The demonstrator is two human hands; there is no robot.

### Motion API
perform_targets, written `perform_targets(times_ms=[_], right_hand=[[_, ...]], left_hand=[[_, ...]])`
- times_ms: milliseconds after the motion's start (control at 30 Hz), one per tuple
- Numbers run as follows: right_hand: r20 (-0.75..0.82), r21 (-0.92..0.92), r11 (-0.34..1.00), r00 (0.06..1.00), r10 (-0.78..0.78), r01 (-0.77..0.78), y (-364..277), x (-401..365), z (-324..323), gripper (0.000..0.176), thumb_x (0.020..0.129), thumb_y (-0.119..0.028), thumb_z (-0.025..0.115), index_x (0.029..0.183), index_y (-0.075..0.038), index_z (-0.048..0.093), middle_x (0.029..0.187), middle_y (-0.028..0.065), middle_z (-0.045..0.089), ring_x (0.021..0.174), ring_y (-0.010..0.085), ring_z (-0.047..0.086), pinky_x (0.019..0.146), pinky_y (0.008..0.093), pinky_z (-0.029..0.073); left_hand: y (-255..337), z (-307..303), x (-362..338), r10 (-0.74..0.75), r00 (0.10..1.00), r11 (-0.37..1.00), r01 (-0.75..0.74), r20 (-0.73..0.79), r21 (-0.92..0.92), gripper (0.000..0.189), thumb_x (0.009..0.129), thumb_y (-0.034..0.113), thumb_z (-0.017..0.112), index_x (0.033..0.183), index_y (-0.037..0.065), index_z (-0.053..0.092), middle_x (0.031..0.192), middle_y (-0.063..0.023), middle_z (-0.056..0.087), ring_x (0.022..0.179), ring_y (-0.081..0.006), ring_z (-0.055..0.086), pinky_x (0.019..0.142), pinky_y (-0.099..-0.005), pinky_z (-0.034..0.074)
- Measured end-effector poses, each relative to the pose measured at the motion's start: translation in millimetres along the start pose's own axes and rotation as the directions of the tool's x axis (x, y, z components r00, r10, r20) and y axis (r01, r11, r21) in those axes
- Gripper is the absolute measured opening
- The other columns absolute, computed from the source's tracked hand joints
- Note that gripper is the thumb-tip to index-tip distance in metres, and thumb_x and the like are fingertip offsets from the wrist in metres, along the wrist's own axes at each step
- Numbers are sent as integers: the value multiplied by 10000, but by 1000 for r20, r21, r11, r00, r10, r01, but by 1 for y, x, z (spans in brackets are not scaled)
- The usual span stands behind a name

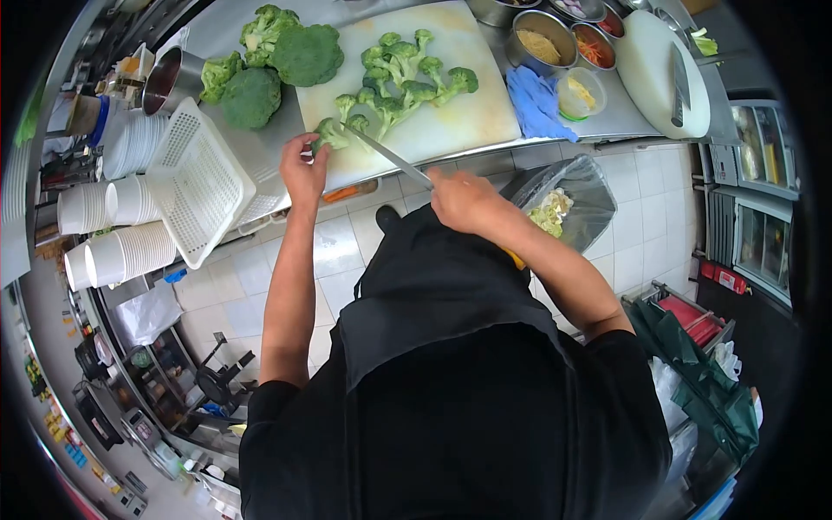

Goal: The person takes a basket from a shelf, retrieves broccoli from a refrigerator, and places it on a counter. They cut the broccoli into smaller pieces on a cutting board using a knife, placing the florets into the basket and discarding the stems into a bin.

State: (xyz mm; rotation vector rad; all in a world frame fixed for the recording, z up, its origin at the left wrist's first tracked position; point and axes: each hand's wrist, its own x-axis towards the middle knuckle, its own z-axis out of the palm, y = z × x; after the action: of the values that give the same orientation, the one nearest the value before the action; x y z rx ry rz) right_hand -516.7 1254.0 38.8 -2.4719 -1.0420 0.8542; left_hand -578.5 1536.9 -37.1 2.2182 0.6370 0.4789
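My right hand [464, 199] grips a kitchen knife [394, 159], its blade pointing up and left over the near edge of the white cutting board [481, 78]. The blade's tip reaches a broccoli piece [331, 133] at the board's near left. My left hand [305, 169] has its curled fingers on that piece, thumb against its near side. Several cut broccoli florets [400, 65] lie across the middle of the board. Large broccoli heads [308, 55] sit at the board's left edge and on the metal counter beside it.
A white plastic basket [204, 186] stands left, near stacked white bowls [143, 253]. Metal bowls of shredded food [542, 45], a blue cloth [537, 102] and a small tub [582, 91] lie right. Another knife [680, 87] rests on a round board [646, 74]. A lined bin [589, 204] stands below.
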Motion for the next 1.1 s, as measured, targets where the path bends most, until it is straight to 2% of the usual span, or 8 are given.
perform_targets(times_ms=[100, 567, 667, 767, 800, 867, 1000, 1100], right_hand=[[48, -25, 1000, 999, 13, -11, -8, -4, 1, 276, 860, -112, 458, 1083, 37, 523, 785, 237, 659, 752, 406, 655, 673, 515, 508], [123, -33, 999, 992, 7, -3, -23, 5, -5, 278, 838, -53, 449, 1080, 66, 514, 842, 250, 662, 816, 409, 657, 704, 507, 513], [-48, 66, 994, 995, -87, 90, -12, 24, 30, 349, 842, -44, 444, 1154, 106, 493, 740, 266, 633, 748, 442, 633, 668, 512, 491], [-152, -74, 985, 974, -168, 159, 6, 43, 61, 299, 901, -88, 428, 1135, 91, 481, 687, 226, 631, 628, 376, 639, 589, 470, 505], [23, 65, 995, 997, -75, 73, 4, 43, 48, 290, 922, -118, 420, 1125, 82, 474, 669, 203, 625, 582, 339, 624, 553, 448, 500], [371, 273, 948, 927, 51, -162, 1, 50, -4, 287, 965, -179, 402, 1106, 64, 461, 633, 156, 614, 488, 265, 595, 483, 405, 491], [385, 376, 914, 923, -4, -153, 20, 38, -23, 318, 939, -188, 430, 1111, 76, 471, 627, 166, 617, 447, 247, 581, 483, 385, 493], [297, 256, 959, 954, 42, -122, 16, 11, -14, 394, 895, -171, 471, 1202, 76, 455, 669, 186, 634, 543, 312, 626, 578, 426, 517]], left_hand=[[-7, 9, 6, 70, 997, 986, -71, -11, -150, 271, 741, 0, 726, 1001, 33, 655, 1007, -91, 672, 843, -175, 624, 755, -289, 509], [-8, 13, 15, 17, 1000, 995, -17, -3, -103, 244, 747, 0, 716, 987, 23, 673, 887, -105, 696, 772, -182, 636, 739, -291, 509], [-2, 10, 11, 13, 1000, 996, -13, 6, -84, 241, 743, -4, 718, 978, 19, 671, 887, -107, 698, 778, -186, 640, 742, -290, 509], [-2, 8, 19, 21, 999, 998, -19, 31, -58, 222, 756, 12, 724, 967, 9, 655, 952, -111, 697, 833, -180, 645, 781, -291, 506], [-8, 8, 12, 11, 998, 999, -8, 55, -44, 215, 764, 21, 727, 962, 5, 647, 984, -113, 696, 860, -176, 646, 799, -292, 505], [-21, 10, 14, 73, 996, 985, -63, 58, -160, 154, 772, 18, 718, 892, -3, 623, 1052, -139, 679, 885, -190, 642, 803, -302, 504], [-31, 9, -3, 220, 973, 954, -230, -74, -190, 184, 738, 47, 748, 817, 2, 588, 1085, -181, 673, 916, -238, 647, 790, -319, 499], [-22, 0, -32, 62, 995, 998, -64, -74, -25, 264, 720, 121, 781, 836, 8, 572, 1129, -207, 652, 991, -258, 635, 790, -317, 494]])
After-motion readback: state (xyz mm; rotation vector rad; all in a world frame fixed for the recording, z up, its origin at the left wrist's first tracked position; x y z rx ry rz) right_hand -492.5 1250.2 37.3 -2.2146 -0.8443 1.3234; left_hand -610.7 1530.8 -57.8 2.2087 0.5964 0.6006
